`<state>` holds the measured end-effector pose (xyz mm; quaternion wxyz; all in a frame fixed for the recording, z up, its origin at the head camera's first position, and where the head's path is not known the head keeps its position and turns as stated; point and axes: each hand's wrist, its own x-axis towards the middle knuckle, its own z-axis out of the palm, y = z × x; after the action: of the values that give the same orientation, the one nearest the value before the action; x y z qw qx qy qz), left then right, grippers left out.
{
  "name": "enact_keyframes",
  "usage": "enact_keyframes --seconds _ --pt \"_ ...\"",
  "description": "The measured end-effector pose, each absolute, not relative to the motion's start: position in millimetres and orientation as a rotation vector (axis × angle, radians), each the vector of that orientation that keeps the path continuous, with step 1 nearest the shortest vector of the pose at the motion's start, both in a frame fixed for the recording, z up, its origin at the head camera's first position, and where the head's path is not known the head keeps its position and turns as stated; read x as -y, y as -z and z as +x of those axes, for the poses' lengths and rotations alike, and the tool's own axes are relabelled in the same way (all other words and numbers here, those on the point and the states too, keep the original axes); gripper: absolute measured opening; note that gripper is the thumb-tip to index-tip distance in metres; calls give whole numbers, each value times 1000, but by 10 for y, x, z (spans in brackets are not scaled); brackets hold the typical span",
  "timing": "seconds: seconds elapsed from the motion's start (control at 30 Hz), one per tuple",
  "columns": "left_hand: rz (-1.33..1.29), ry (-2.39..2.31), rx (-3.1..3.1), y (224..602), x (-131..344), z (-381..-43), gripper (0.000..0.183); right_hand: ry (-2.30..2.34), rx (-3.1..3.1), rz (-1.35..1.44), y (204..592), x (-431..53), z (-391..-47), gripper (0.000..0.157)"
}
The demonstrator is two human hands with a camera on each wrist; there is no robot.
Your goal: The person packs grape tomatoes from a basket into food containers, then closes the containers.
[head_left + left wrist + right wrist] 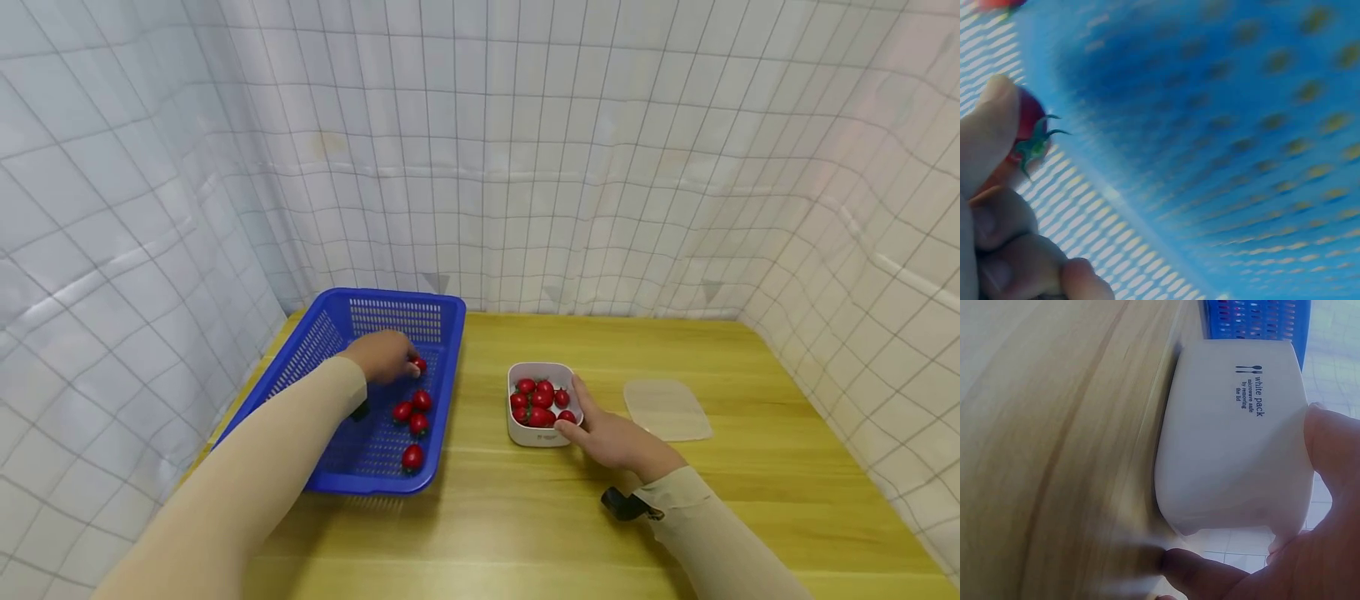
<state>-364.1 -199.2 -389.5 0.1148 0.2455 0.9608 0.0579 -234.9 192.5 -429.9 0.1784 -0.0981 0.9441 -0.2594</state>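
Note:
My left hand (384, 356) is inside the blue basket (453, 350), pinching a cherry tomato (420, 365) between thumb and fingers. In the left wrist view that tomato (1030, 115) shows a green leafy top. Several more cherry tomatoes (412, 457) lie on the basket floor near its right side. My right hand (618, 442) holds a white food container (540, 437) by its right side, the thumb at the rim. Several cherry tomatoes (542, 398) sit in the container. Printed lettering marks the container's wall (1235, 450) in the right wrist view.
A translucent lid (666, 410) lies flat on the wooden table (510, 517), right of the container. White grid-patterned sheeting (525, 167) encloses the table at the back and both sides. The basket stands near the table's left edge.

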Motion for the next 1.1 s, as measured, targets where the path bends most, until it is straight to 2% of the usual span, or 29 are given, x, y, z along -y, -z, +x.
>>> enact_keyframes --seconds 0.4,0.6,1.1 --pt "638 -340 -2944 3347 1924 -3593 43 743 -2663 -278 4305 -1945 -2347 100" --pt "792 -343 -2981 3134 1726 -3500 43 744 -2664 -266 4301 -1936 -2330 100" --pt "1103 -315 -2841 3114 921 -3178 41 753 -2667 -285 4338 -1944 -2343 101"
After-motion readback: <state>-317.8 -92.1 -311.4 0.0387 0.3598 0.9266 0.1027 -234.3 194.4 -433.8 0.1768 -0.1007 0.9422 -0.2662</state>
